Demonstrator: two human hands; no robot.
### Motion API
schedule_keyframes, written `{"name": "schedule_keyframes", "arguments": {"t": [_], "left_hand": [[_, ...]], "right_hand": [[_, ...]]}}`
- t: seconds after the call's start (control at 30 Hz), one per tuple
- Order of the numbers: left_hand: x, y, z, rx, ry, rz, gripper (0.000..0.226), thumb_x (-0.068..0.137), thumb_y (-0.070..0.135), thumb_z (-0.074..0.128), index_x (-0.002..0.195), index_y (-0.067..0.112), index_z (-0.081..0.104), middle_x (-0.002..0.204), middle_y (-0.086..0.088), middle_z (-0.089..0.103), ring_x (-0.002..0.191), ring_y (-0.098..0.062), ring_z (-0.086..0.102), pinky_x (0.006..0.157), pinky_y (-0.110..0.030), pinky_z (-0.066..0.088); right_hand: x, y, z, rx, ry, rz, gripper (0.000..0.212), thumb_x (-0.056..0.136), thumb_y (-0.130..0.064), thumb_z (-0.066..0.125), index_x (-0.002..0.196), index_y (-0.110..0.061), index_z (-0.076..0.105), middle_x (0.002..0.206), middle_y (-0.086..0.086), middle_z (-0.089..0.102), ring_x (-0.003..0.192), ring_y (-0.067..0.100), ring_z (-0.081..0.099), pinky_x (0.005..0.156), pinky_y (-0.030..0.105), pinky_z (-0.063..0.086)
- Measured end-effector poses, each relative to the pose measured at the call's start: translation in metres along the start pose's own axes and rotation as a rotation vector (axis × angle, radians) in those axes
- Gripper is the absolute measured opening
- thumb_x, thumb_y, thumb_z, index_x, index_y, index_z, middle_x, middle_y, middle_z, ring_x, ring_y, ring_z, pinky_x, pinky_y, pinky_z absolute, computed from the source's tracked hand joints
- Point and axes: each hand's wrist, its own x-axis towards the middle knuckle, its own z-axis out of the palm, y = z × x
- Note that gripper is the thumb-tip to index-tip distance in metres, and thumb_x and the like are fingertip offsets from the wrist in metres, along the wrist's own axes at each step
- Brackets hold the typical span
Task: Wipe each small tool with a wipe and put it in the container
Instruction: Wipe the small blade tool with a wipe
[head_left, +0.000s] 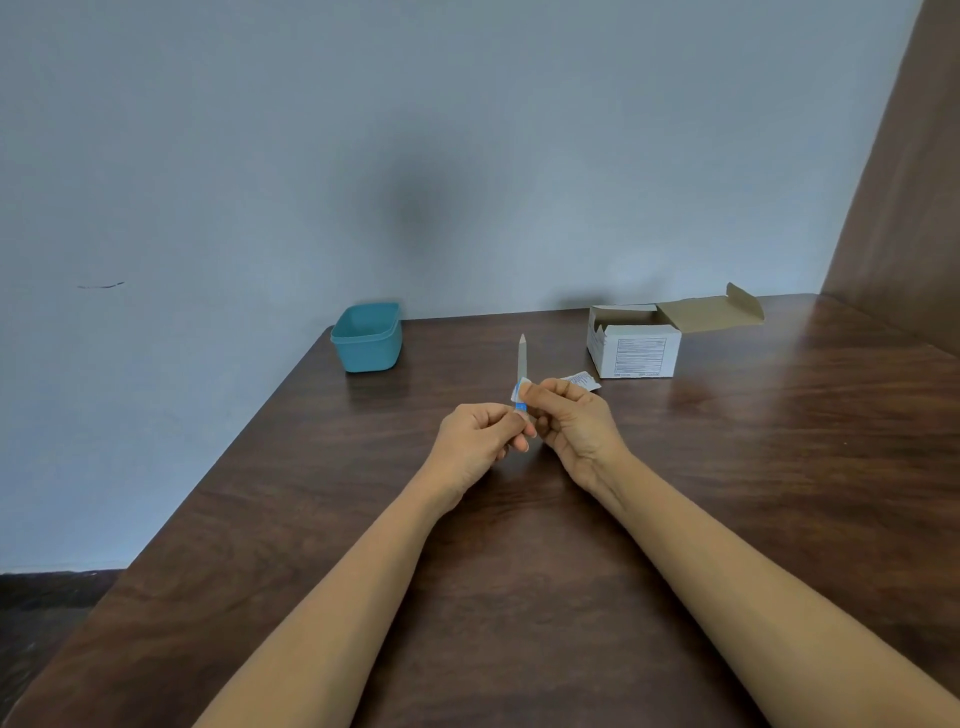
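Left hand (480, 434): closed in a pinch on the lower end of the small tool, fingers curled in, just above the table.
Right hand (571, 418): pinched shut too, thumb and fingertips pressing a wipe against the tool's lower shaft, just above the left hand's hold.
Small tool (521, 358): a slim, flat, pale stick with a pointed tip, standing nearly upright, rising straight out of the two grips; its blue handle end peeks out between the fingers.
Wipe (519, 391): a small white fold wrapped round the tool right at the right fingertips, touching the tool and the blue end.
Hands together: nearly touching, knuckles facing each other, tool held between them.
Container (368, 338): teal tub with rounded corners, lid off, well beyond the grip and off to the left, near the table's far corner; from this angle nothing shows inside, though the floor of it is hard to see.
Box (634, 345): white cardboard carton, flap thrown open to the right, beyond the grip on the right; contents can't be made out.
Torn sachet (582, 380): small white printed packet lying flat just behind the right hand, between it and the box.
Table (519, 571): dark wood grain, both forearms stretched over it.
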Motion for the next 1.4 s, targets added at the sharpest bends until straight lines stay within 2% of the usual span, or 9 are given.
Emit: {"name": "schedule_keyframes", "arguments": {"t": [0.23,0.4,0.5,0.73,0.93,1.03,1.13,1.23,1.4], "left_hand": [[0.003,-0.006,0.000,0.102,0.167,0.082,0.026,0.092,0.016,0.055,0.072,0.014,0.072,0.056,0.008,0.064,0.048,-0.001,0.047,0.050,-0.012,0.039],[0.002,-0.009,0.000,0.305,0.093,0.188,0.027,0.094,0.020,0.054,0.073,0.016,0.070,0.060,0.008,0.065,0.047,0.000,0.049,0.052,-0.010,0.037],[0.002,-0.009,0.002,0.389,0.084,0.201,0.027,0.094,0.023,0.053,0.074,0.019,0.069,0.060,0.009,0.066,0.054,-0.002,0.055,0.058,-0.015,0.043],[0.001,-0.010,-0.002,0.509,0.159,0.213,0.027,0.095,0.027,0.050,0.070,0.031,0.060,0.063,0.009,0.065,0.062,-0.006,0.060,0.066,-0.030,0.051],[-0.001,-0.008,0.004,0.500,0.073,0.227,0.027,0.097,0.025,0.048,0.072,0.026,0.060,0.062,0.007,0.063,0.059,-0.009,0.059,0.065,-0.034,0.052],[0.000,-0.009,0.005,0.506,0.134,0.219,0.027,0.096,0.026,0.048,0.072,0.026,0.060,0.064,0.007,0.064,0.059,-0.009,0.058,0.063,-0.035,0.050],[0.000,-0.009,0.001,0.538,0.192,0.224,0.026,0.097,0.026,0.048,0.074,0.026,0.060,0.066,0.006,0.065,0.061,-0.009,0.059,0.060,-0.029,0.048],[0.000,-0.011,0.001,0.537,0.146,0.232,0.025,0.098,0.025,0.048,0.076,0.024,0.061,0.066,0.007,0.063,0.060,-0.007,0.058,0.061,-0.030,0.049],[0.002,-0.011,0.003,0.508,0.115,0.254,0.026,0.098,0.023,0.047,0.075,0.024,0.060,0.064,0.008,0.062,0.061,-0.008,0.058,0.066,-0.033,0.051]], "right_hand": [[0.000,-0.007,0.000,-0.123,-0.093,0.087,0.019,0.078,0.000,0.072,0.072,-0.012,0.059,0.068,0.003,0.063,0.058,0.007,0.056,0.053,0.014,0.042],[0.000,-0.006,-0.002,-0.012,0.008,0.052,0.024,0.076,0.004,0.073,0.076,-0.013,0.056,0.075,0.006,0.066,0.058,0.007,0.063,0.051,0.014,0.042],[0.002,-0.007,-0.003,-0.005,0.036,0.017,0.025,0.075,-0.001,0.076,0.077,-0.014,0.055,0.082,0.007,0.067,0.059,0.005,0.063,0.053,0.014,0.041],[0.005,-0.007,-0.005,-0.294,-0.053,0.074,0.025,0.071,-0.002,0.079,0.072,-0.016,0.057,0.070,0.004,0.063,0.076,0.021,0.048,0.057,0.021,0.038],[0.008,-0.006,-0.009,-0.120,0.068,0.010,0.031,0.065,-0.009,0.085,0.076,-0.017,0.057,0.074,0.004,0.061,0.077,0.019,0.051,0.050,0.017,0.041],[0.007,-0.010,-0.009,-0.133,-0.039,0.087,0.026,0.073,-0.006,0.079,0.072,-0.016,0.055,0.077,0.004,0.063,0.070,0.012,0.055,0.049,0.013,0.041],[0.006,-0.009,-0.008,-0.236,-0.106,0.118,0.026,0.072,0.000,0.078,0.073,-0.016,0.056,0.070,0.000,0.066,0.071,0.014,0.055,0.056,0.016,0.039],[0.006,-0.005,-0.008,-0.261,-0.033,0.058,0.030,0.065,-0.002,0.083,0.073,-0.016,0.057,0.070,0.004,0.062,0.071,0.018,0.048,0.060,0.023,0.039],[0.006,0.001,-0.006,-0.216,0.042,-0.039,0.030,0.065,-0.005,0.084,0.075,-0.015,0.057,0.060,-0.002,0.061,0.052,0.008,0.048,0.057,0.022,0.040]]}}
